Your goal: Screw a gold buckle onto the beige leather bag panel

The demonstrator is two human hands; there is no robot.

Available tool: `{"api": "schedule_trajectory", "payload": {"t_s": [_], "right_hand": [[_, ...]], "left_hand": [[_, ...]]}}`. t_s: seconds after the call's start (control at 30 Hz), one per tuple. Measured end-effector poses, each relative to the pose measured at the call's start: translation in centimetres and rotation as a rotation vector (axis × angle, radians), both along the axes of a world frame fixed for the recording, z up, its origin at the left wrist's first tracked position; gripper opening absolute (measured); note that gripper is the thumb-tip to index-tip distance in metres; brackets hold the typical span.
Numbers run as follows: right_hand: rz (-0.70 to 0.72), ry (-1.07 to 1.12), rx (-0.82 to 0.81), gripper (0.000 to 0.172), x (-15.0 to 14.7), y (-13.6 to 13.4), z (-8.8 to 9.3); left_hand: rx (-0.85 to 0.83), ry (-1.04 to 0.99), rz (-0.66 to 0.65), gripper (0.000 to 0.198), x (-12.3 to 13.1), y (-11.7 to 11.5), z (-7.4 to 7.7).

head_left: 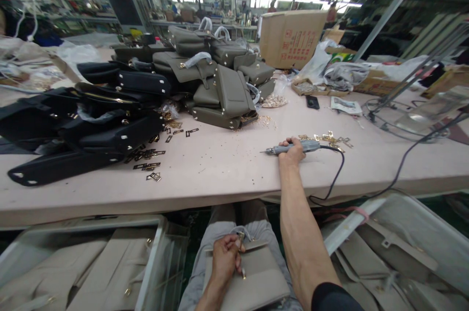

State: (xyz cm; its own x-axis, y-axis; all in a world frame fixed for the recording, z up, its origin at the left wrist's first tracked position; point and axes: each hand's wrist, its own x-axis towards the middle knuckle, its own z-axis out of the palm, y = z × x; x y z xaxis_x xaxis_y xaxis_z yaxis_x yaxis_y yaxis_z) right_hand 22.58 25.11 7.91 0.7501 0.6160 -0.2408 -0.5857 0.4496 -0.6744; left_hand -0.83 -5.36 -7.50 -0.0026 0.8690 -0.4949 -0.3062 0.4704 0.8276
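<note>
My right hand (292,152) is wrapped round a grey corded electric screwdriver (310,145), lying low over the table with its bit pointing left. A beige handbag (262,274) rests on my lap. Over its upper part, my left hand (225,259) is closed, the fingertips pinching a small gold metal fitting (241,237) by the edge of the flap. Another gold fitting (244,273) shows on the bag's front, just beside the fingers. Loose gold metal frames (331,139) lie on the table beyond the screwdriver.
Dark olive handbags (234,93) and black handbags (95,140) are piled at left and centre. Black-and-gold frames (146,159) and tiny screws lie scattered nearby. Crates with beige bags (161,233) flank my legs. A cardboard box (291,39) and wire stand (388,113) are behind; the screwdriver cord (399,169) trails right.
</note>
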Motion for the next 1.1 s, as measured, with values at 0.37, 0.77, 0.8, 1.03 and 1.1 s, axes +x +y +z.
{"api": "schedule_trajectory", "payload": {"t_s": [0.37, 0.77, 0.8, 1.03, 1.1], "right_hand": [[-0.009, 0.001, 0.009, 0.018, 0.0, -0.1, 0.0], [-0.003, 0.019, 0.021, 0.019, -0.3, -0.2, 0.3], [0.005, 0.024, 0.025, 0.020, -0.3, -0.2, 0.4], [0.135, 0.058, 0.073, 0.019, 0.6, -2.8, 2.2], [0.186, 0.056, 0.099, 0.018, 1.1, -4.7, 2.7]], "left_hand": [[-0.004, 0.004, 0.017, 0.049, 0.0, 0.0, 0.2], [0.000, -0.004, 0.029, 0.056, 0.1, 0.0, -0.1], [0.001, -0.001, 0.032, 0.056, 0.2, 0.0, -0.3], [-0.004, 0.018, 0.091, 0.061, 0.6, -0.2, -0.9], [-0.005, 0.038, 0.098, 0.060, 0.7, -0.4, 0.0]]}}
